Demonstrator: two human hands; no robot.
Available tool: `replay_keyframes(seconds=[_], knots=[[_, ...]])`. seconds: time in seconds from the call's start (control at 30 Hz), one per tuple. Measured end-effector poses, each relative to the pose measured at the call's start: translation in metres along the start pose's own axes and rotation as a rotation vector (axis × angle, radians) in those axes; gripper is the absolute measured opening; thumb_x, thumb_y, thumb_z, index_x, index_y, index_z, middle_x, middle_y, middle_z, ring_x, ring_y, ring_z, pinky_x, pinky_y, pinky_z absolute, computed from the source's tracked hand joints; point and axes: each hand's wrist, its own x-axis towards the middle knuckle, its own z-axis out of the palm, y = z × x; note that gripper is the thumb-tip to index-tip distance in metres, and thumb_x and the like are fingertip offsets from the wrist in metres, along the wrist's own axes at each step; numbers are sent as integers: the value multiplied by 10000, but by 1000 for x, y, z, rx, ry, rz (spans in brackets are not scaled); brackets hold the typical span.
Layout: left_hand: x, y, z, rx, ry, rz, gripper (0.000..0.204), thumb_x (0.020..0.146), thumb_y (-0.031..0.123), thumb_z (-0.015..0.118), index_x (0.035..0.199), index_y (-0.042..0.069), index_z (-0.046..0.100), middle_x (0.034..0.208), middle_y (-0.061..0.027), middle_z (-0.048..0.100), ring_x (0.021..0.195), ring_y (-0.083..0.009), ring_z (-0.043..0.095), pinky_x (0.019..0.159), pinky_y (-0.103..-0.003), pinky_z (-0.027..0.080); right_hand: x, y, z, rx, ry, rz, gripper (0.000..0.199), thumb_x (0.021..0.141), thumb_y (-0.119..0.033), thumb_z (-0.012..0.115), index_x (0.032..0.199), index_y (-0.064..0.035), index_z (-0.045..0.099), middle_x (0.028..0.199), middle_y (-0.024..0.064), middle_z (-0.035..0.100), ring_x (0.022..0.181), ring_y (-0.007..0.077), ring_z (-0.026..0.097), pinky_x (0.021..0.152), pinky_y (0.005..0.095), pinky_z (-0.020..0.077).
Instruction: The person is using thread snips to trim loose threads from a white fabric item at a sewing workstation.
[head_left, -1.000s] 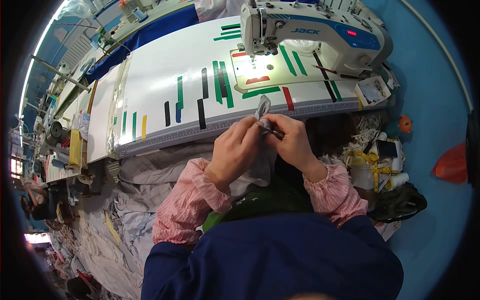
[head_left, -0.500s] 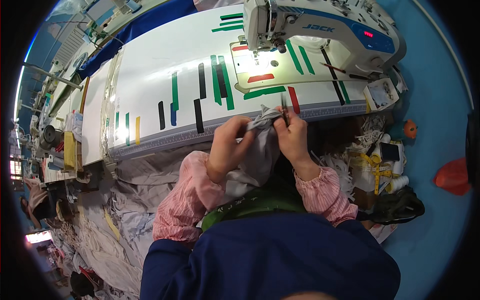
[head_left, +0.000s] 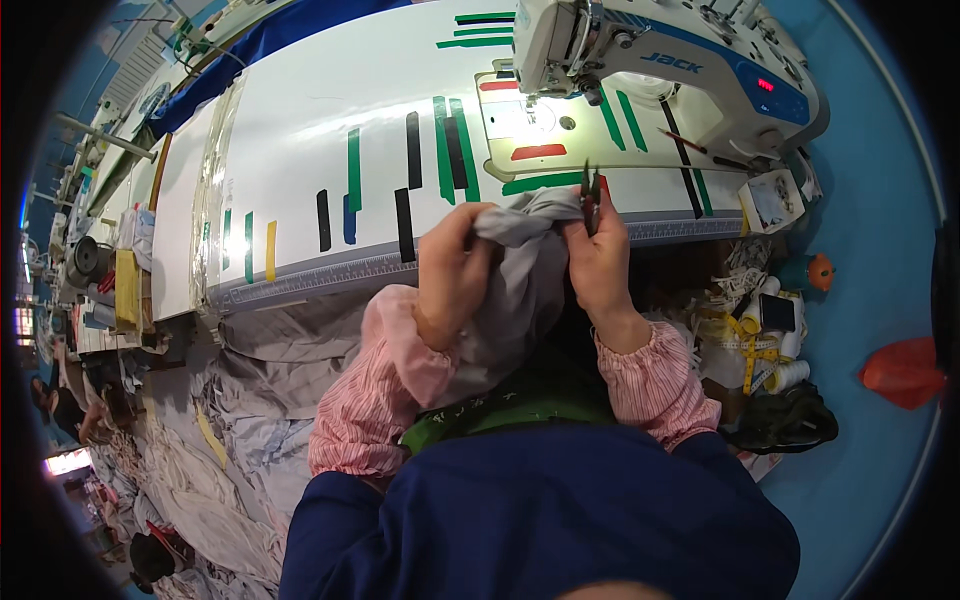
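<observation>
A piece of grey fabric (head_left: 528, 262) is bunched between my two hands, just in front of the table's ruler edge. My left hand (head_left: 455, 265) is closed on its left side. My right hand (head_left: 600, 262) pinches the right end of the bunched cloth and also holds small dark thread snips (head_left: 591, 200), blades pointing up and away from me. The lower part of the fabric hangs down toward my lap. Beyond my hands stands a white and blue sewing machine (head_left: 670, 70), its lamp lighting the needle plate.
The white table (head_left: 290, 130) carries strips of coloured tape and a long ruler (head_left: 330, 275) along its near edge. A small white box (head_left: 772, 200) sits at the right corner. Below it lie thread spools (head_left: 788, 375) and a yellow tape measure (head_left: 750, 350). Grey cloth (head_left: 285, 350) is heaped at left.
The fabric is now stretched wider, with my right hand slightly farther right. The snips show more clearly, upright in my right hand. The whole view has shifted a little.
</observation>
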Motion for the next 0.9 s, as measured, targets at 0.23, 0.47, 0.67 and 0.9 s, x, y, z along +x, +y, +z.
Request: replay_keyframes(seconds=[0.23,0.47,0.67,0.9], knots=[[18,-30,-11,-1144,73,-776,209,922,189,493,969,-1,566,847,-110,625,725,-173,633,651,-262,517,-2,4,8,838,-92,180,249,910,-13,444,1139,-94,496,1041,43,579,946,159,571,861,312,463],[48,-41,-13,-1104,29,-719,189,910,150,515,1022,3,557,928,-71,600,838,-137,577,731,-269,471,0,11,-12,374,-270,26,386,864,69,488,1220,-78,459,1090,51,578,971,121,551,846,264,451],[85,-33,-24,-1183,-53,-670,178,919,126,482,1014,-7,550,955,-106,616,841,-151,592,748,-262,477,12,-28,-15,563,-379,343,463,896,-96,514,1327,-55,350,1141,51,550,632,-6,468,509,141,366],[118,-4,-34,-1259,-475,-485,290,926,151,447,1166,-11,464,1022,-133,597,848,-169,600,749,-252,496,30,-35,6,456,-337,243,348,845,-156,614,1149,-14,522,913,1,609,530,-10,412,436,157,299]])
